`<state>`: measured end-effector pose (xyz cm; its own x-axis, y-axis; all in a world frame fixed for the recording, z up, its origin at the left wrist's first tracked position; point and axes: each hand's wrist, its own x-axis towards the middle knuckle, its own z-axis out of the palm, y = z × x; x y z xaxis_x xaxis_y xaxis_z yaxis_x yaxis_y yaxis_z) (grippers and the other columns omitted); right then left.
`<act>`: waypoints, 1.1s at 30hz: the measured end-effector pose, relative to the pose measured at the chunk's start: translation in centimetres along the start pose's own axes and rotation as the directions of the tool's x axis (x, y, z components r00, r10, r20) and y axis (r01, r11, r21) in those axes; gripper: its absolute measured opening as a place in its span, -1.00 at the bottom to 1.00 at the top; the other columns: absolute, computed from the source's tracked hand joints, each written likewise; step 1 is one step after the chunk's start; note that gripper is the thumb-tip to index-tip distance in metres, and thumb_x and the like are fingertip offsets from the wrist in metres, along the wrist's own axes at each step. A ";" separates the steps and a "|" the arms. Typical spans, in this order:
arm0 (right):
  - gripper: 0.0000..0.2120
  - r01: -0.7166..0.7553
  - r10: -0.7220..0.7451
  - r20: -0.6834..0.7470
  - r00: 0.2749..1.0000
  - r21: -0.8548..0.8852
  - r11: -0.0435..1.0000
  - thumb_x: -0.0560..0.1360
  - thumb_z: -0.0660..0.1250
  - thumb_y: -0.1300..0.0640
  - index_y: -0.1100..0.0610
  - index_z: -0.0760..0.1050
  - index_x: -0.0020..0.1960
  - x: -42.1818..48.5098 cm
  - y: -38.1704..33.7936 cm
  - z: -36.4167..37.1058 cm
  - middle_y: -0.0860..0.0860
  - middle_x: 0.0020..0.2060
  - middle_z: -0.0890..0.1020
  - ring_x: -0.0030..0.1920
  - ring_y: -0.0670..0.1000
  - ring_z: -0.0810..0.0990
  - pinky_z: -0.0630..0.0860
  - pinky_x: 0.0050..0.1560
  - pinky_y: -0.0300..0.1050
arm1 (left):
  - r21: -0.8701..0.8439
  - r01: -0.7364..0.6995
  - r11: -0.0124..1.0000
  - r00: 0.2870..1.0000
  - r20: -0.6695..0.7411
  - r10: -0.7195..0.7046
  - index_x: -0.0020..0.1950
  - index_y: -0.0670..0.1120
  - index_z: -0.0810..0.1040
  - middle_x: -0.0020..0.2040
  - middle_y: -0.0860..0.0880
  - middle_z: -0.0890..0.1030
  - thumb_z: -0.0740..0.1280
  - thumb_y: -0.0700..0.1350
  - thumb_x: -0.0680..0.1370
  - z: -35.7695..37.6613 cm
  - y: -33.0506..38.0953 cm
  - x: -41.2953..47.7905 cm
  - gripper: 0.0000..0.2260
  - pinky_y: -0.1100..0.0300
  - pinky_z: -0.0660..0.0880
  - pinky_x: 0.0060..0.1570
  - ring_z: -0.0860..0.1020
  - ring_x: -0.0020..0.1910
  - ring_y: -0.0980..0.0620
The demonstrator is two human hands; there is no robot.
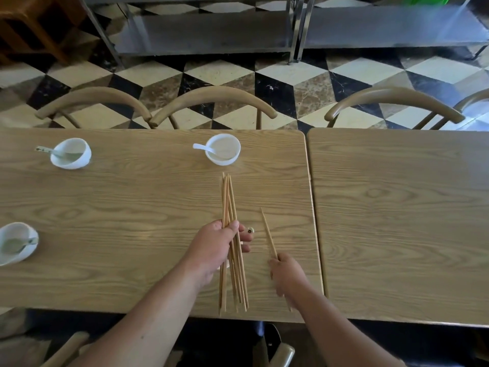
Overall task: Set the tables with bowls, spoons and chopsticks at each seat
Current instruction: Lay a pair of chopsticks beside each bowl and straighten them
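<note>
Over the near right part of the left table [132, 197], chopsticks are being dealt out to the seats.

Left hand [211, 247] is closed round a bundle of chopsticks [228, 197] held above the wood, tips pointing to the far bowl [223, 149] with its spoon [202, 147]. Right hand [287, 278] pinches what looks like a separated pair [268, 234], near the table's right edge. Two more bowls, far left [71, 153] and near left [16, 243], hold spoons but no chopsticks beside them. Next, I judge, the pair should be laid beside a bowl; the right table [397, 207] has nothing set.
</note>
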<state>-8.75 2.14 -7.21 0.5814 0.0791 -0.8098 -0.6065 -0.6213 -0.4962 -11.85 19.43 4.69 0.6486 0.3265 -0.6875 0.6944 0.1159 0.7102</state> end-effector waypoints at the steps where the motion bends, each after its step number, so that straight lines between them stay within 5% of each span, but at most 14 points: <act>1: -0.81 0.009 -0.010 0.002 1.000 0.020 1.000 0.70 0.21 0.10 0.18 0.53 0.12 0.3 -0.2 1.1 0.06 -0.20 0.62 -0.30 0.05 0.56 0.56 -0.36 -0.03 | 0.003 -0.002 1.000 1.000 0.011 0.002 0.17 -0.15 0.62 -0.06 -0.06 0.81 0.23 -0.05 0.77 -0.6 -0.1 0.1 -0.77 0.09 0.62 -0.05 0.79 -0.07 -0.08; 3: -0.77 0.056 -0.057 -0.042 0.997 -0.029 0.998 0.69 0.22 0.07 0.18 0.57 0.17 0.1 -1.1 2.5 0.03 -0.16 0.66 -0.23 0.03 0.61 0.64 -0.21 0.04 | 0.010 -0.007 1.000 1.000 0.027 0.006 0.17 -0.16 0.62 -0.05 -0.07 0.81 0.23 -0.06 0.77 -2.2 -0.5 0.6 -0.77 0.11 0.61 -0.05 0.78 -0.02 -0.12; 6: -0.68 0.124 -0.216 -0.279 0.935 -0.315 0.941 0.68 0.22 0.07 0.10 0.53 0.39 -2.3 -2.5 2.1 0.04 -0.02 0.67 -0.03 0.09 0.64 0.47 -0.10 -0.10 | -0.023 -0.012 1.000 0.999 0.048 0.013 0.17 -0.16 0.62 -0.04 -0.08 0.81 0.24 -0.06 0.76 -5.3 -1.3 1.4 -0.77 0.09 0.60 -0.05 0.78 -0.07 -0.10; 9: -0.78 0.287 -0.323 -0.572 0.754 -0.156 0.945 0.61 0.26 0.14 0.03 0.64 0.16 -6.3 -5.2 3.2 -0.02 -0.12 0.73 -0.10 0.12 0.67 0.59 -0.07 0.05 | -0.061 -0.021 0.998 0.995 0.093 0.027 0.14 -0.16 0.62 -0.06 -0.09 0.81 0.24 -0.06 0.76 -10.0 -2.2 2.0 -0.77 0.10 0.60 -0.12 0.77 -0.12 -0.04; 10: -0.83 0.335 -0.334 -0.581 0.742 -0.110 0.936 0.59 0.28 0.16 0.02 0.65 0.03 -7.4 -6.7 4.5 -0.02 -0.20 0.73 -0.15 0.11 0.68 0.61 -0.10 0.06 | -0.083 -0.020 0.996 0.994 0.104 0.029 0.12 -0.16 0.63 -0.07 -0.09 0.81 0.24 -0.07 0.76 -11.5 -2.3 2.0 -0.77 0.13 0.60 -0.14 0.77 -0.12 -0.03; 12: -0.82 0.368 -0.351 -0.425 0.834 -0.046 0.929 0.58 0.30 0.14 0.05 0.68 -0.09 -9.9 -10.7 10.2 0.01 -0.31 0.74 -0.27 0.08 0.68 0.60 -0.16 0.04 | -0.132 -0.039 0.990 0.991 0.121 0.055 0.08 -0.15 0.64 -0.11 -0.07 0.81 0.25 -0.08 0.76 -16.4 -2.8 1.7 -0.78 0.19 0.61 -0.15 0.78 -0.06 0.01; 14: -0.77 0.292 -0.280 -0.119 0.953 0.092 0.952 0.62 0.29 0.11 0.13 0.71 -0.07 -12.6 -14.4 17.4 0.03 -0.29 0.75 -0.31 0.06 0.67 0.61 -0.19 0.02 | -0.149 -0.055 0.987 0.989 0.126 0.074 0.09 -0.13 0.65 -0.13 -0.01 0.81 0.26 -0.06 0.76 -22.5 -3.4 1.4 -0.78 0.20 0.61 -0.21 0.76 -0.07 0.05; 17: -0.76 0.253 -0.286 0.161 0.945 0.196 0.947 0.67 0.31 0.11 0.19 0.72 -0.01 -16.0 -17.7 27.3 0.06 -0.22 0.74 -0.24 0.03 0.67 0.61 -0.19 -0.07 | -0.195 -0.043 0.980 0.990 0.126 0.068 0.16 -0.16 0.65 -0.06 -0.03 0.81 0.26 -0.04 0.76 -31.3 -4.2 0.8 -0.77 0.09 0.68 -0.18 0.75 -0.07 0.00; 21: -0.82 0.268 -0.313 0.127 0.941 0.281 0.922 0.66 0.39 0.16 0.25 0.72 0.03 -17.8 -19.6 37.2 0.07 -0.29 0.69 -0.32 -0.01 0.62 0.65 -0.20 -0.04 | -0.169 -0.052 0.984 0.985 0.156 0.079 0.19 -0.16 0.64 0.02 -0.06 0.81 0.25 -0.05 0.76 -40.5 -6.2 0.3 -0.76 -0.03 0.66 0.17 0.74 0.14 -0.07; 24: -0.84 0.211 -0.268 0.147 0.952 0.316 0.925 0.65 0.42 0.16 0.23 0.73 0.04 -18.2 -20.6 42.0 0.07 -0.26 0.72 -0.32 -0.02 0.64 0.66 -0.24 -0.07 | -0.136 -0.044 0.990 0.985 0.162 0.066 0.20 -0.16 0.65 0.04 -0.05 0.80 0.23 -0.05 0.77 -45.3 -7.7 0.2 -0.75 -0.05 0.65 0.22 0.75 0.13 -0.10; 28: -0.84 0.155 -0.207 0.123 0.971 0.341 0.927 0.66 0.40 0.16 0.24 0.70 0.07 -17.9 -20.8 45.6 0.10 -0.20 0.77 -0.31 0.01 0.71 0.64 -0.28 -0.08 | -0.072 -0.031 0.997 0.993 0.115 0.039 0.20 -0.15 0.64 -0.01 -0.01 0.81 0.23 -0.03 0.77 -49.9 -9.1 0.7 -0.74 0.07 0.65 0.03 0.78 -0.08 -0.02; 31: -0.85 0.077 -0.089 0.030 0.996 0.285 0.955 0.67 0.39 0.19 0.28 0.66 0.09 -15.6 -20.5 47.2 0.13 -0.18 0.79 -0.31 0.05 0.74 0.65 -0.28 -0.03 | -0.054 -0.021 0.998 0.996 0.083 0.025 0.20 -0.14 0.62 0.01 -0.02 0.81 0.20 -0.03 0.78 -53.1 -9.9 1.2 -0.74 -0.09 0.53 0.37 0.79 -0.02 -0.07; 33: -0.89 0.026 -0.032 0.029 0.999 0.195 0.980 0.66 0.38 0.23 0.27 0.65 0.07 -13.5 -20.6 48.8 0.14 -0.18 0.79 -0.31 0.06 0.75 0.67 -0.25 0.00 | -0.056 -0.022 0.998 0.996 0.083 0.027 0.17 -0.14 0.63 0.05 -0.05 0.81 0.20 -0.05 0.78 -55.0 -10.4 1.5 -0.74 -0.09 0.53 0.38 0.79 0.02 -0.10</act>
<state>-30.59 51.89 -1.31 0.5846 0.1218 -0.8021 -0.6853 -0.4551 -0.5686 -35.23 70.37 4.58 0.6906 0.2501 -0.6786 0.6613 0.1613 0.7325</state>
